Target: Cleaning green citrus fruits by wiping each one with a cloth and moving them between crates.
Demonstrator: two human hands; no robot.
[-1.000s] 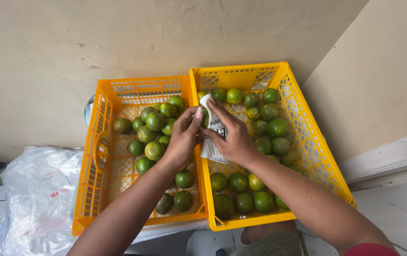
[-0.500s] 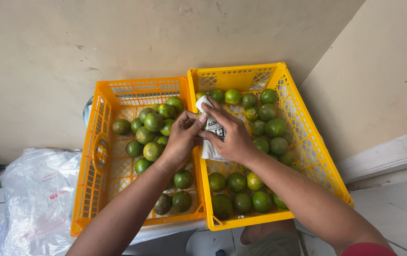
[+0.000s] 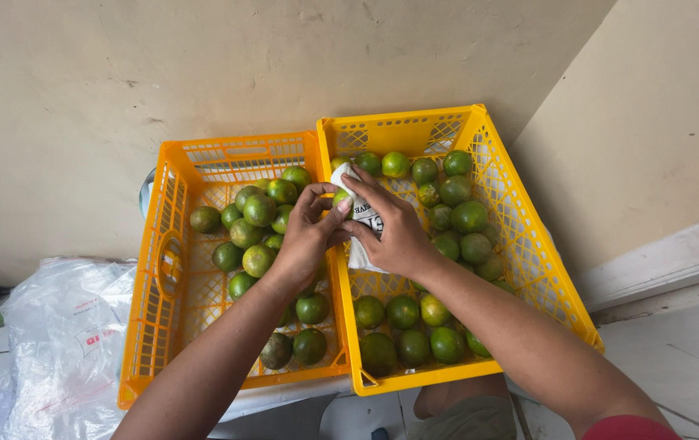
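Observation:
My left hand (image 3: 310, 236) and my right hand (image 3: 394, 232) meet over the wall between two crates. Between them is a green citrus fruit (image 3: 342, 196), pinched by my left fingers, with a white printed cloth (image 3: 359, 213) pressed against it by my right hand. The orange crate (image 3: 162, 269) on the left holds several green fruits (image 3: 258, 210). The yellow crate (image 3: 520, 244) on the right holds several more green fruits (image 3: 468, 217), along its far side and near end.
A crumpled clear plastic bag (image 3: 56, 342) lies left of the orange crate. A beige wall rises behind both crates, and a white ledge (image 3: 659, 261) runs along the right. My knee (image 3: 463, 411) shows below the yellow crate.
Both hands have stayed over the crates' shared wall. The cloth and fruit have turned slightly between my fingers, and the view has shifted a little.

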